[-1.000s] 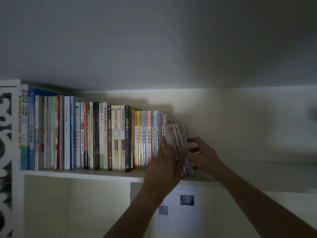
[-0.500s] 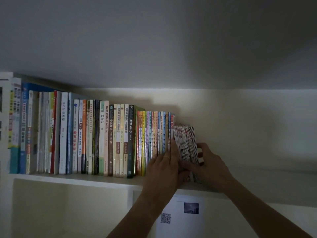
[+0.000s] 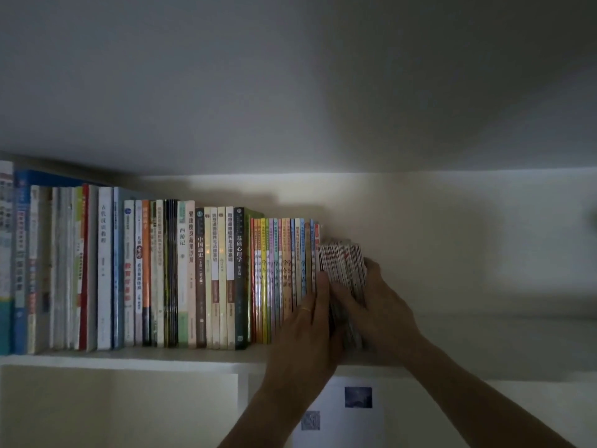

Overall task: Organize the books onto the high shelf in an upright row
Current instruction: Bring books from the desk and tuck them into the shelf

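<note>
Books (image 3: 343, 270): I'm seating this thin bundle at the row's right end, left hand (image 3: 305, 334) flat against spines, right hand (image 3: 371, 305) gripping it. Next, square them upright on the shelf (image 3: 129, 355).

Two bare forearms coming up from the bottom edge, no sleeves anywhere in shot, no watch or bracelet showing on either wrist. Left hand (image 3: 303, 331) with a thin gold-coloured ring (image 3: 306, 308) on one of the fingers, plain band as far as the dim light lets on. Right hand (image 3: 371, 308) bare, nothing worn on the fingers that show. Nails short by the look of it, though too dark and blurry to be sure. Both arms slim-ish, tapering to the wrist, mostly in shadow. Rest of the body out of frame.
</note>
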The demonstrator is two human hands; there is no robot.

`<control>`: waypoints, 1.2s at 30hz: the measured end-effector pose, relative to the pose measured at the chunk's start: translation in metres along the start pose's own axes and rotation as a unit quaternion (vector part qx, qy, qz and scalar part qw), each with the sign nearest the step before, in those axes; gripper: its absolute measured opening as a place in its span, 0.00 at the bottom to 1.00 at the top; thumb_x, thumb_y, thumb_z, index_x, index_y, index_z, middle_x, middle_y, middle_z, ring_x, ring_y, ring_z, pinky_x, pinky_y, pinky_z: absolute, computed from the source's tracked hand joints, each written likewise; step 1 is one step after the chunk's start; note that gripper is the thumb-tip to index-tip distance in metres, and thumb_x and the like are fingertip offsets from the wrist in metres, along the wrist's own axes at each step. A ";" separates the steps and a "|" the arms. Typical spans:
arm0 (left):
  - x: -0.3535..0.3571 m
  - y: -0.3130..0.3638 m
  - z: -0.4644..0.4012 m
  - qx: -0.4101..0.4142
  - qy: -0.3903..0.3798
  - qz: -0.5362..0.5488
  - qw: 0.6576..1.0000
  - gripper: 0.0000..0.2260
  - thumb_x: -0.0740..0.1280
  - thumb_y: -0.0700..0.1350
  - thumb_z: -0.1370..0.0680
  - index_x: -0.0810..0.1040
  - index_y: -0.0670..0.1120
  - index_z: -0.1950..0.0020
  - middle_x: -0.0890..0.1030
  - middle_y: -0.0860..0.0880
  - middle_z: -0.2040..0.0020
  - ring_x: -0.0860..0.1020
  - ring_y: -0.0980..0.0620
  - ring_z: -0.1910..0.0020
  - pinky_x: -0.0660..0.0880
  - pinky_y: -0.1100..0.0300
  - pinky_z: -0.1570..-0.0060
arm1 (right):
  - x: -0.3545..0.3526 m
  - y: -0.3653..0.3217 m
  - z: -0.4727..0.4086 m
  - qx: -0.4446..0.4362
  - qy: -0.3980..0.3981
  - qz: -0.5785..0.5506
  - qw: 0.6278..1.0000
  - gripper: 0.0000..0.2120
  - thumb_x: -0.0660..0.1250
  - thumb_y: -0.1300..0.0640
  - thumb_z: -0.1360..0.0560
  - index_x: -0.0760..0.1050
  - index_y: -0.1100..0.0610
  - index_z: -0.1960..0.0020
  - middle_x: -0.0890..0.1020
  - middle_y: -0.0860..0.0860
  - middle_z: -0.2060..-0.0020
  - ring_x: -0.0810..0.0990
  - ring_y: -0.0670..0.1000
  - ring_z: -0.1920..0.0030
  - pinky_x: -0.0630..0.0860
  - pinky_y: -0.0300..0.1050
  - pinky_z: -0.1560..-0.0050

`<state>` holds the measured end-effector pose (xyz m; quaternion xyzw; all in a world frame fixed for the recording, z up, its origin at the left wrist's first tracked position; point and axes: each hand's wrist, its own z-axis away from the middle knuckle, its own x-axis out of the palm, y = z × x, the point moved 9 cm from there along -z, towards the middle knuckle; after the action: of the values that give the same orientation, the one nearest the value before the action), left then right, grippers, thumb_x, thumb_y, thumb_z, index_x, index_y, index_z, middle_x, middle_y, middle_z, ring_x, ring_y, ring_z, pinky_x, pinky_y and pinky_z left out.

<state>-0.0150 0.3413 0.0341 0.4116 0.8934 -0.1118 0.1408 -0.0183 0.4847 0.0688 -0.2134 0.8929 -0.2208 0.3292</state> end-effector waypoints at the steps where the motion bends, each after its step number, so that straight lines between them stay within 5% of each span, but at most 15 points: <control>1: 0.001 0.000 0.001 0.002 0.003 0.001 1.000 0.35 0.62 0.55 0.17 0.54 0.37 0.17 0.73 0.39 0.25 0.84 0.46 0.42 0.82 0.55 0.47 | 0.009 0.000 0.002 -0.008 -0.008 0.016 1.000 0.43 0.47 0.18 0.32 0.55 0.43 0.25 0.77 0.50 0.35 0.80 0.56 0.40 0.78 0.57 0.40; 5: 0.006 -0.001 0.005 0.010 -0.024 0.010 1.000 0.31 0.55 0.54 0.14 0.51 0.37 0.17 0.69 0.38 0.23 0.80 0.45 0.34 0.80 0.52 0.38 | 0.013 0.003 0.003 -0.004 -0.030 -0.011 0.999 0.45 0.45 0.17 0.33 0.56 0.44 0.26 0.77 0.51 0.35 0.80 0.55 0.40 0.78 0.58 0.39; 10: -0.046 -0.025 -0.032 -0.026 0.074 -0.032 0.996 0.21 0.56 0.49 0.16 0.74 0.40 0.28 0.79 0.42 0.34 0.77 0.45 0.35 0.76 0.46 0.36 | -0.015 -0.019 -0.018 -0.041 0.015 0.021 0.999 0.41 0.59 0.23 0.30 0.55 0.42 0.24 0.71 0.50 0.28 0.73 0.56 0.31 0.73 0.58 0.33; 15: -0.067 -0.043 -0.101 -0.008 0.053 -0.121 0.991 0.25 0.46 0.49 0.15 0.67 0.40 0.22 0.68 0.38 0.22 0.61 0.38 0.20 0.57 0.40 0.21 | -0.025 -0.075 -0.056 -0.152 0.036 0.032 0.987 0.32 0.62 0.30 0.25 0.62 0.38 0.24 0.70 0.44 0.26 0.70 0.52 0.28 0.70 0.55 0.31; 19: -0.050 -0.072 -0.105 -0.022 -0.002 -0.202 0.979 0.22 0.49 0.49 0.14 0.68 0.42 0.24 0.76 0.41 0.32 0.72 0.40 0.31 0.60 0.43 0.23 | -0.001 -0.096 -0.064 -0.221 -0.017 0.006 0.975 0.28 0.69 0.41 0.23 0.68 0.44 0.25 0.77 0.42 0.32 0.76 0.45 0.34 0.73 0.50 0.31; 24: -0.048 -0.080 -0.104 -0.029 0.028 -0.239 0.970 0.18 0.49 0.49 0.15 0.71 0.42 0.32 0.76 0.43 0.42 0.74 0.42 0.42 0.65 0.45 0.29 | 0.014 -0.098 -0.073 -0.268 0.012 -0.038 0.963 0.24 0.70 0.44 0.25 0.74 0.47 0.31 0.81 0.40 0.40 0.80 0.41 0.42 0.80 0.47 0.40; 36: -0.059 -0.080 -0.103 -0.029 -0.015 -0.317 0.948 0.22 0.48 0.55 0.13 0.71 0.43 0.30 0.79 0.38 0.44 0.76 0.37 0.40 0.56 0.37 0.24 | 0.011 -0.108 -0.056 -0.265 0.019 0.075 0.961 0.26 0.64 0.39 0.23 0.67 0.46 0.27 0.79 0.43 0.39 0.79 0.46 0.44 0.78 0.50 0.42</control>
<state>-0.0561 0.2816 0.1575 0.1009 0.9786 -0.1309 0.1229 -0.0388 0.4054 0.1599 -0.2207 0.9390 0.0448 0.2598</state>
